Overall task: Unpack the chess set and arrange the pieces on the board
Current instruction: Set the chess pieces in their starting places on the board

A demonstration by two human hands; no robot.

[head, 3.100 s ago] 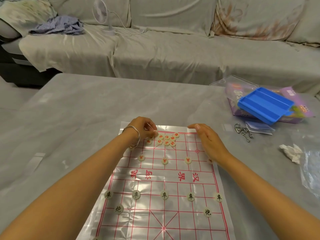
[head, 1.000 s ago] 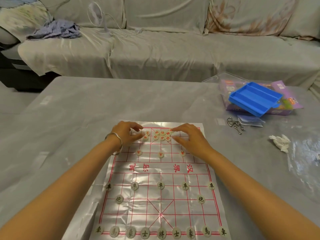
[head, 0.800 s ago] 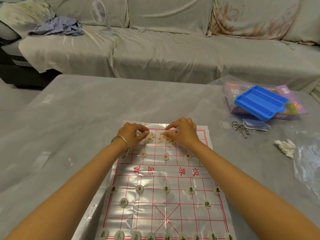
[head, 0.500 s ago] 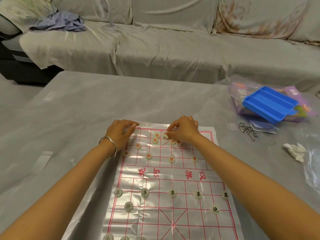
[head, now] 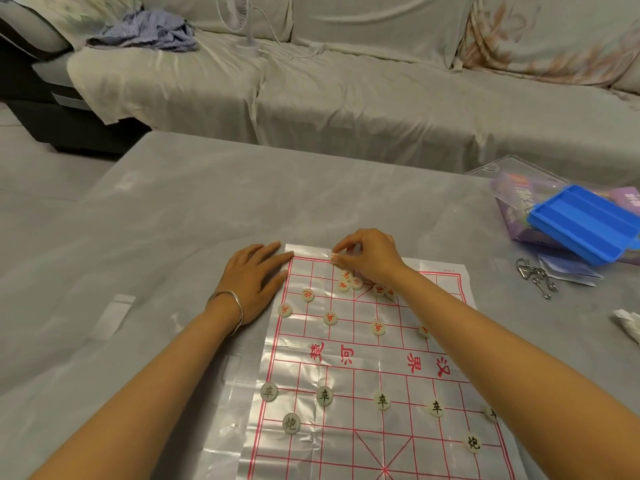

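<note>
Head view. Plastic board [head: 374,363] flat on the grey bench [head: 242,202], at 6 o'clock of the frame.

Left grip [head: 254,275] at the board's 11 o'clock corner: open, fingers straight, palm down on the bench, fingertips touching the sheet's edge. Bracelet [head: 230,301] on the wrist.

Right grip [head: 367,258] at the board's 12 o'clock edge: fingers curled, thumb and forefinger pinched on a small pale piece [head: 333,259], mostly hidden, right at the far line.

Just toward 6 o'clock of that pinch, a loose cluster of red pieces [head: 348,281], touching one another, partly under the wrist. Nearer again, a red row [head: 330,318] across the board, its 3 o'clock end hidden by the forearm.

Beyond the river lettering, toward 6 o'clock, a black row [head: 382,400] of five discs, well apart. Two black cannons [head: 291,423] behind it, at the board's 7 and 5 o'clock.

At 3 o'clock of the frame, blue tray [head: 585,223] tilted on a purple box [head: 510,211], with metal rings [head: 535,277] just beside it toward 6 o'clock.

Sofa [head: 381,98] at 12 o'clock, with fan [head: 239,15] and striped cloth [head: 145,29] toward 11 o'clock.
</note>
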